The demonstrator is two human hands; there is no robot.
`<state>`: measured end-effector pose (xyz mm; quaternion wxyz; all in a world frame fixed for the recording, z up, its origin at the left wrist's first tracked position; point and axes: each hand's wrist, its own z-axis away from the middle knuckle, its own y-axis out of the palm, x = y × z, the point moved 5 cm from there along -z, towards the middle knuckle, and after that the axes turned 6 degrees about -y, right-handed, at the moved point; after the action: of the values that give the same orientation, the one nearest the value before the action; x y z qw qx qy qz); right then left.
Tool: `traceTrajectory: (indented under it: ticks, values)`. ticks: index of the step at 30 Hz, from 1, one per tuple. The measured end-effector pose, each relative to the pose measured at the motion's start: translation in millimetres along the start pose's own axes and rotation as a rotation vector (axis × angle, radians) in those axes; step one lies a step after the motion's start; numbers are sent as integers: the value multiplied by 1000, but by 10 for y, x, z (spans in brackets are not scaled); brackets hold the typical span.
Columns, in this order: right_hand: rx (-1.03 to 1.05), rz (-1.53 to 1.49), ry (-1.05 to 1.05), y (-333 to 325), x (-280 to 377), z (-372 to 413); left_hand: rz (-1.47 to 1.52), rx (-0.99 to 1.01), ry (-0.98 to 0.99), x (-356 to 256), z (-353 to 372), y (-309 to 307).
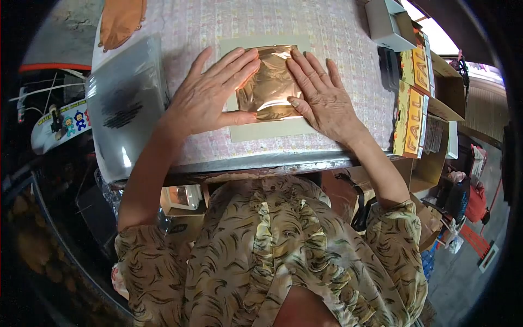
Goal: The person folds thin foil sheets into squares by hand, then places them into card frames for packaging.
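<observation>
A shiny copper-coloured foil sheet (269, 82) lies on a larger pale card (261, 131) on the table. My left hand (215, 92) rests flat with fingers spread, its fingertips and thumb on the left side of the foil. On the other side, my right hand (324, 98) presses its fingers and thumb against the right edge of the foil. Neither hand grips anything. Parts of the foil's two side edges are hidden under my fingers. The foil's surface looks slightly wrinkled and reflects light.
A stack of clear plastic sleeves (128, 103) lies at the left. An orange-brown pouch (121, 22) sits at the back left. Yellow boxes marked "FALL" (412, 120) line the right edge, below a white box (388, 27). A patterned cloth (338, 32) covers the table.
</observation>
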<state>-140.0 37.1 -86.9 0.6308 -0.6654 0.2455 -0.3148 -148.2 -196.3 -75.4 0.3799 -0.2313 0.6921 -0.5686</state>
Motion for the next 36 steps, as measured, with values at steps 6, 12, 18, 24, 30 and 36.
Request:
traceTrajectory:
  ticks: [6, 12, 18, 24, 30, 36]
  values:
    - [-5, -4, 8, -11, 11, 9, 18, 22, 20, 28, -19, -94]
    - [-33, -41, -4, 22, 0, 38, -159, 3, 77, -162, -216, -259]
    - [17, -6, 5, 54, -38, 19, 45, 71, 167, -438, -499, 78]
    - [-13, -8, -17, 107, -40, 37, -11, 47, 176, -381, -474, 146]
    - [-50, -44, -30, 62, -30, 50, 30, -3, 159, -343, -440, 204]
    - [-105, -42, -51, -193, -232, 75, 84, -16, 183, -420, -506, 52]
